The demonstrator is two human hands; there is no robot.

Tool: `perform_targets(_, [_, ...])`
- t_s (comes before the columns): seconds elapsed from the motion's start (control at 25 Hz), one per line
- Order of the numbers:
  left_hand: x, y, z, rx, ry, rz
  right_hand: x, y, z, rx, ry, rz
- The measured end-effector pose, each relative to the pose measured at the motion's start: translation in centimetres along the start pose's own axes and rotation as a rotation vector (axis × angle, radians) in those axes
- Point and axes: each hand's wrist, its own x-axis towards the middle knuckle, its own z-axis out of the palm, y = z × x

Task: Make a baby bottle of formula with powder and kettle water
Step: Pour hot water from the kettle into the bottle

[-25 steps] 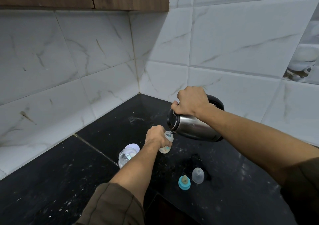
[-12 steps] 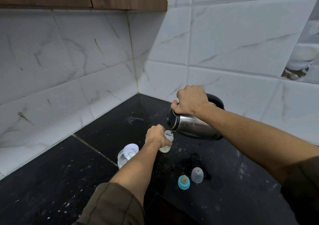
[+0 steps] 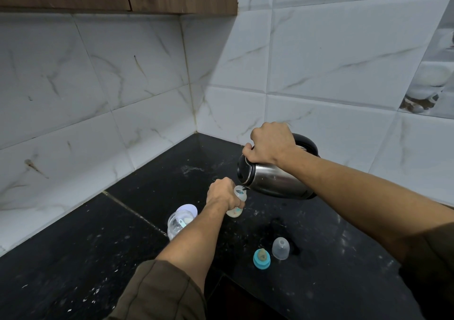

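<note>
Black counter [image 3: 344, 285], left hand [image 3: 221, 196] gripping bottle [image 3: 240, 195], right hand [image 3: 270, 142] gripping tilted kettle [image 3: 272, 180]

The bottle [image 3: 239, 198] is being held on the counter [image 3: 86, 246] under the spout of the kettle [image 3: 272, 179], a jar [image 3: 178, 224] to its left, teat [image 3: 262, 258] and cap [image 3: 280, 248] in front.

No legible text, label or number anywhere.

Right hand [image 3: 270, 142] tips kettle [image 3: 272, 181] over bottle [image 3: 239, 194] gripped by left hand [image 3: 221, 195].
</note>
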Motion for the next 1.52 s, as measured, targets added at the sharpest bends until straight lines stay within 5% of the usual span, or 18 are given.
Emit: perform_targets(1.52, [-0.39, 0.08, -0.37, -0.005, 0.016, 0.001, -0.06, 0.09, -0.16, -0.011, -0.002, 0.010])
